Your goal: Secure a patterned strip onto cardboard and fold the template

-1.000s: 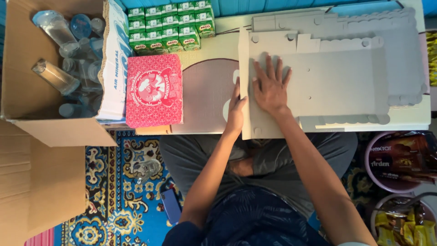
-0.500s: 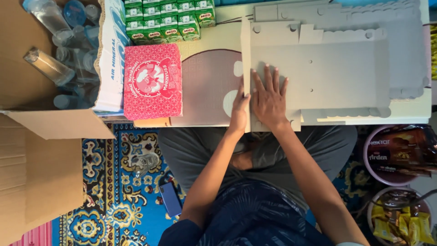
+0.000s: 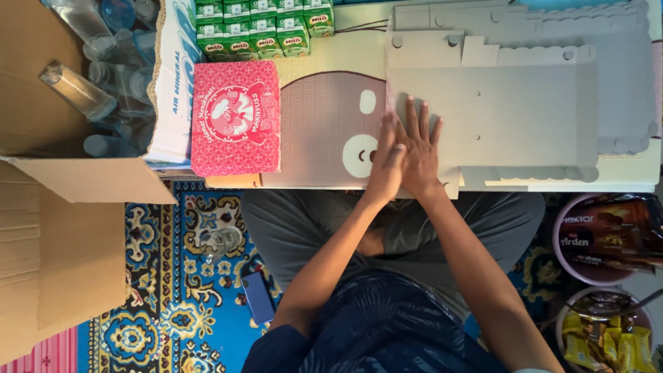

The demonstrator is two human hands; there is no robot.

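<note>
Flat grey cardboard sheet (image 3: 497, 110) lies unfolded on low table (image 3: 642, 181), upper right of frame. Right hand (image 3: 418, 153) pressed flat on sheet's left end, fingers spread and released, grasping nothing. Left hand (image 3: 385, 166) just beside it, touching, fingers straight along sheet's left edge, not clenched. Left of hands: pink square box (image 3: 235, 128) on table. Above it, row of green drink cartons (image 3: 262, 26). Far left: open cardboard box (image 3: 41, 90) with clear bottles (image 3: 77, 90). Lower centre, blue phone (image 3: 259, 297) on patterned rug (image 3: 166, 304).
</note>
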